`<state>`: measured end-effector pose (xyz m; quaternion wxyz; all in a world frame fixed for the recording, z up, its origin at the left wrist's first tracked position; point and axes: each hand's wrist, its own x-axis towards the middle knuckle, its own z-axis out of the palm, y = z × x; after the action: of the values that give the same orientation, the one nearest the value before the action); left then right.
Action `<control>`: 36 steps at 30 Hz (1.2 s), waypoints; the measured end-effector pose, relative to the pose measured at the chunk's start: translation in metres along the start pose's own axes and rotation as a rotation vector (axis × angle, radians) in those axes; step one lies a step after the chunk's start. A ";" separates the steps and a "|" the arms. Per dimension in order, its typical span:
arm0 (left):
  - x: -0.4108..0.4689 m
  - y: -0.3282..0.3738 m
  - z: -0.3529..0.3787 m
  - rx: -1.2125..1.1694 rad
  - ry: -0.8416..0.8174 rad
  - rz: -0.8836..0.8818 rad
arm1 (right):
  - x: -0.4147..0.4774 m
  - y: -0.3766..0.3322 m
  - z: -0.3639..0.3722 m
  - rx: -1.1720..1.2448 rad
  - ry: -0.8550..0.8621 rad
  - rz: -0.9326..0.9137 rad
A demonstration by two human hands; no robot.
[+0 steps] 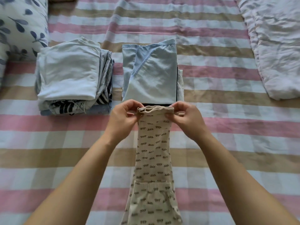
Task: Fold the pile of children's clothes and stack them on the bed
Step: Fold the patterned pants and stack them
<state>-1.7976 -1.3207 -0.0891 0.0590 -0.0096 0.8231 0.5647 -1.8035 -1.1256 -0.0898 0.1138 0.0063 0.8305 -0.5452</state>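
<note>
We judge the job well along. Two folded stacks sit side by side on the bed (227, 135), a white-topped stack (69, 75) and a blue-topped stack (151, 75). Our left hand (123, 117) and right hand (186, 117) each pinch a corner at the far end of the cream patterned leggings (152, 151), which stretch toward us from just before the blue-topped stack. This pair is not yet folded, and we see no other loose clothes.
</note>
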 end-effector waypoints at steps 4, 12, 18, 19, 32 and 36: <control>-0.081 0.015 -0.016 0.289 -0.070 0.284 | -0.085 -0.007 -0.004 -0.236 0.004 -0.287; -0.231 -0.032 0.013 0.485 -0.097 0.456 | -0.231 0.060 0.034 -0.523 0.083 -0.626; -0.284 -0.092 0.047 0.641 -0.190 0.396 | -0.274 0.120 0.069 -0.679 0.035 -0.583; -0.287 -0.097 0.049 0.678 -0.230 0.379 | -0.276 0.125 0.072 -0.712 -0.009 -0.558; -0.181 -0.111 0.104 0.929 -0.220 -0.101 | -0.176 0.122 0.122 -0.711 -0.070 0.077; -0.180 -0.129 0.105 0.929 -0.255 -0.101 | -0.172 0.142 0.121 -0.797 -0.102 0.067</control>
<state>-1.5988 -1.2790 -0.2268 0.1847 0.0469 0.9729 0.1306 -1.5953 -1.1581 -0.2299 0.1661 -0.0381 0.9695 -0.1759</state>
